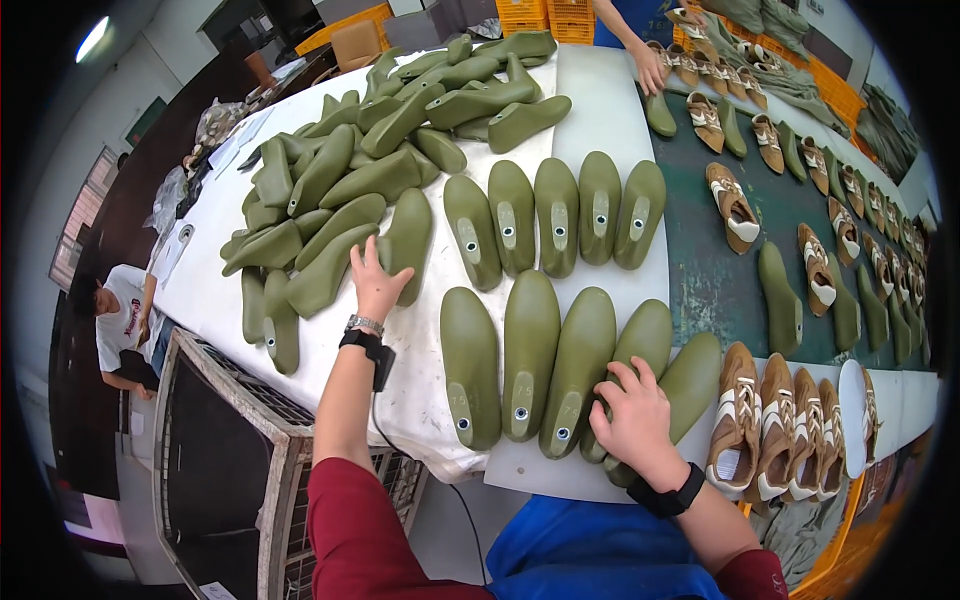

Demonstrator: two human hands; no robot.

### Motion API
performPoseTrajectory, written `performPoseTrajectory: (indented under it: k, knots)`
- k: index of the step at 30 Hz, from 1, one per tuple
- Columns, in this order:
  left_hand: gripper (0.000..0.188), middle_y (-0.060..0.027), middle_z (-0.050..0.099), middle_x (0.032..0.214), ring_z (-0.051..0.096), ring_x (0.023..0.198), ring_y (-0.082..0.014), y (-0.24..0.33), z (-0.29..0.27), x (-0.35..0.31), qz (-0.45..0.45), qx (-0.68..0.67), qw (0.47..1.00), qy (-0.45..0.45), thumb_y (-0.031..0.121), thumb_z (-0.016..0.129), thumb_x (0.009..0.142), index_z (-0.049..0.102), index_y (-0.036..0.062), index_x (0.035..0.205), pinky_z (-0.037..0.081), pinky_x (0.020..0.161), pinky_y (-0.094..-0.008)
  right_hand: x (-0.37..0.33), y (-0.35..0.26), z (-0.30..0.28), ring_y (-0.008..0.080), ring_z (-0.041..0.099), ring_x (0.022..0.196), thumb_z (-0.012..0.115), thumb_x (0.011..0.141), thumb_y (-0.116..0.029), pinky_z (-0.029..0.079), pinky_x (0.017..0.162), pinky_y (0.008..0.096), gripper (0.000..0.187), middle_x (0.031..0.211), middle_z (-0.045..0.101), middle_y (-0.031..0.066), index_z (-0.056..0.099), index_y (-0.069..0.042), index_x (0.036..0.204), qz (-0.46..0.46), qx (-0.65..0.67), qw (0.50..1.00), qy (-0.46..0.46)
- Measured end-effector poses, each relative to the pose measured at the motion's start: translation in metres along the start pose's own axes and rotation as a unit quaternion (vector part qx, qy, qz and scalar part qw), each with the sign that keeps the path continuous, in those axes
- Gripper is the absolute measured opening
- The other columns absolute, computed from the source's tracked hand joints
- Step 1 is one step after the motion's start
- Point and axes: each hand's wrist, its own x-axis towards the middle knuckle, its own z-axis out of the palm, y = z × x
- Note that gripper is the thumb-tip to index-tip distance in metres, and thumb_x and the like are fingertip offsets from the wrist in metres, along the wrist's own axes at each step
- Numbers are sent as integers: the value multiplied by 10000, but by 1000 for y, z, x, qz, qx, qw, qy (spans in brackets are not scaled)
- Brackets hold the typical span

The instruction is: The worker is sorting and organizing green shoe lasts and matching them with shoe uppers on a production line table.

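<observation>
Green shoe lasts lie in a heap (350,160) on the white-covered table, left of centre. At the heap's near edge, my left hand (375,285) is spread, its fingers beside an upright-lying shoe last (410,225); contact is unclear. Two rows of lasts stand to the right, a far row (558,215) and a near row (470,350), with small metal-rimmed holes toward me. My right hand (640,415) curls its fingers over a shoe last (645,328) near the right end of the near row. Another last (692,380) slants beside it, partly under that hand.
Brown-and-white shoes (735,415) line the table's near right side, by a white oval piece (852,415). Shoes and lasts cover the green board (700,290). A co-worker's hand (650,70) touches a last at the back. A metal-framed cage (285,480) stands below left; another person sits far left.
</observation>
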Motion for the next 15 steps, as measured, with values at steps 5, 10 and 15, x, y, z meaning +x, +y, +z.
performPoseTrajectory:
  k: [5,10,15]
  knots:
    - [760,-234,603,1110,591,1013,-376,34,9,8,-190,-221,933,-213,308,732,680,408,38,1312,467,883,-392,1,0,3,386,499,1109,632,694,-165,480,834,468,158,1091,597,136,671,-72,815,3,-4,1000,-7]
    - [647,-235,556,1193,499,1155,-343,-11,8,16,-144,-313,916,-207,324,689,778,456,-32,1266,351,1021,-367,0,0,3,364,488,1123,630,688,-155,487,811,444,143,1091,589,98,666,-91,811,2,-20,1000,1]
    - [835,-122,342,1418,297,1308,-357,-118,-19,25,-223,97,945,-219,218,690,673,292,89,1395,332,1045,-447,2,1,2,373,492,1116,631,688,-158,484,819,459,142,1090,591,107,668,-86,805,8,-13,1000,-3]
